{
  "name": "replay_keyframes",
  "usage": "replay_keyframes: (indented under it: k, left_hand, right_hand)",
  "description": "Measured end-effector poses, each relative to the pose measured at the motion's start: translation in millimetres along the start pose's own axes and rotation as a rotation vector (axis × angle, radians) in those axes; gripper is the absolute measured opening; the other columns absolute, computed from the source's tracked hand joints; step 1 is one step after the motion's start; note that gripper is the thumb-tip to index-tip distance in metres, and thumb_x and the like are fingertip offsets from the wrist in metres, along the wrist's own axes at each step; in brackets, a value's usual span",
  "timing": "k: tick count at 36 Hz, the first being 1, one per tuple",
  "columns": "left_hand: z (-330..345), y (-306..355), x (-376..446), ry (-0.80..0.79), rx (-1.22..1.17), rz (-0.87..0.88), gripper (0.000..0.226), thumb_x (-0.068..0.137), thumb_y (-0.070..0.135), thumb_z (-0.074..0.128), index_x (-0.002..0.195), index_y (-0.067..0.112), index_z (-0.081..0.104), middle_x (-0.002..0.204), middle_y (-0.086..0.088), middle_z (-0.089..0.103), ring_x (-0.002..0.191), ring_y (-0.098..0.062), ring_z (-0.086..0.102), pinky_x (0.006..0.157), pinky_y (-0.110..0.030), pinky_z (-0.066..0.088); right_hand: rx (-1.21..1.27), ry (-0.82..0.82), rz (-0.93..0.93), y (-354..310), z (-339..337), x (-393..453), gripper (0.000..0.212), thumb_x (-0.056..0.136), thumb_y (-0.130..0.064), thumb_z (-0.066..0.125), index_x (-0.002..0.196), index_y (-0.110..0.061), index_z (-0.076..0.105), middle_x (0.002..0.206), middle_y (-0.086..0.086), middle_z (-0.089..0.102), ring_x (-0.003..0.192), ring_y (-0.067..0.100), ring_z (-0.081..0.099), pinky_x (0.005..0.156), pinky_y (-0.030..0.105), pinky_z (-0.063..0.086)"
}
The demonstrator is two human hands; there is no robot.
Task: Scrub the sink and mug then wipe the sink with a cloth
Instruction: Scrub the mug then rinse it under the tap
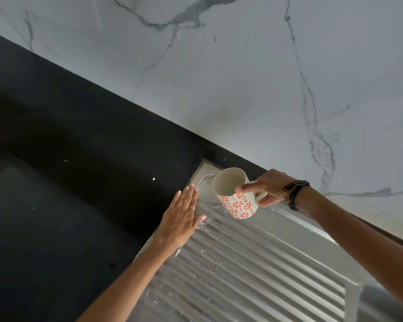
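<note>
The cream ceramic mug with red flower print (236, 194) is held above the far corner of the ribbed stainless-steel drainboard (254, 270), tilted with its mouth turned toward the black counter (79, 159). The right hand (269, 190) grips the mug at its handle: fingers curled round the handle, index finger laid along the rim. Whether the mug base touches the drainboard cannot be told.

The left hand (184, 217) lies flat, fingers straight and together, at the drainboard edge nearest the black counter, just beside the mug. It holds nothing.

Water droplets and a thin film show on the drainboard ribs near the mug. The mug interior looks clean and free of foam. Judgement: the mug scrub is likely complete or in its final rinse, and the mug is being drained or set down. The steel sink basin (389, 303) shows only as a corner on the side of the drainboard away from the mug; its condition cannot be read. No sponge and no cloth are in view, so the cloth wipe of the sink appears not yet done.
</note>
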State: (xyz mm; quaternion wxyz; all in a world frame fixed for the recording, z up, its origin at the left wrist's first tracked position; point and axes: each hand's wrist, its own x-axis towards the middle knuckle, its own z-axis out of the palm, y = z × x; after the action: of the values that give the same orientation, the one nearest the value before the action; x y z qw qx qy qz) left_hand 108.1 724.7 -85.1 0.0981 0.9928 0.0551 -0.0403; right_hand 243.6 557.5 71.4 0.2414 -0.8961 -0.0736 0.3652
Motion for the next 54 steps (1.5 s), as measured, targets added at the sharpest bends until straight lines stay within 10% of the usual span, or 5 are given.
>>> replay_keyframes:
  k: [3, 11, 23, 35, 54]
  left_hand:
    - [-7.7, -2.0, -27.6, -0.05, -0.051, 0.079, 0.087, 0.073, 0.06, -0.027, 0.141, 0.009, -0.009, 0.148, -0.006, -0.014, 0.141, -0.015, -0.007, 0.111, -0.029, -0.011]
    - [-13.6, -34.7, -58.4, 0.071, 0.05, 0.046, 0.051, 0.098, 0.029, 0.018, 0.129, 0.009, 0.053, 0.128, -0.003, 0.059, 0.121, -0.019, 0.054, 0.095, -0.044, 0.044]
    - [-10.9, -55.8, -59.6, -0.049, 0.151, 0.128, 0.083, 0.077, 0.052, -0.033, 0.147, 0.02, -0.002, 0.15, 0.01, -0.018, 0.135, -0.01, -0.022, 0.112, -0.04, -0.012]
    - [-28.8, -54.8, -142.6, 0.106, 0.072, 0.073, 0.056, 0.101, 0.033, 0.012, 0.127, 0.011, 0.056, 0.121, 0.0, 0.064, 0.113, -0.009, 0.059, 0.102, -0.039, 0.035]
    - [-3.5, -23.5, -202.0, -0.036, 0.041, -0.015, 0.066, 0.1, 0.041, 0.005, 0.133, 0.0, 0.045, 0.144, -0.016, 0.04, 0.137, -0.025, 0.031, 0.114, -0.047, 0.021]
  right_hand:
    - [0.005, -0.015, -0.012, -0.1, 2.6, -9.7, 0.049, 0.071, -0.039, 0.076, 0.106, -0.006, 0.067, 0.106, 0.012, 0.069, 0.08, 0.02, 0.069, 0.072, 0.026, 0.057]
    - [-0.129, -0.041, -0.057, -14.4, 15.8, -27.0, 0.035, 0.068, -0.047, 0.075, 0.081, -0.016, 0.067, 0.101, 0.005, 0.07, 0.074, 0.016, 0.069, 0.066, 0.021, 0.055]
    - [-0.279, -0.072, -0.134, -42.1, 60.9, -41.9, 0.064, 0.066, -0.048, 0.078, 0.115, -0.01, 0.062, 0.112, 0.008, 0.067, 0.084, 0.018, 0.065, 0.059, 0.019, 0.054]
    - [-0.191, -0.186, -0.187, -31.4, 73.9, -79.2, 0.035, 0.072, -0.036, 0.076, 0.092, -0.01, 0.063, 0.094, 0.004, 0.064, 0.086, 0.016, 0.062, 0.057, 0.017, 0.055]
    - [-0.457, -0.112, -0.294, -27.2, 129.3, -122.8, 0.059, 0.066, -0.054, 0.075, 0.104, -0.01, 0.066, 0.104, 0.007, 0.07, 0.085, 0.019, 0.068, 0.066, 0.02, 0.053]
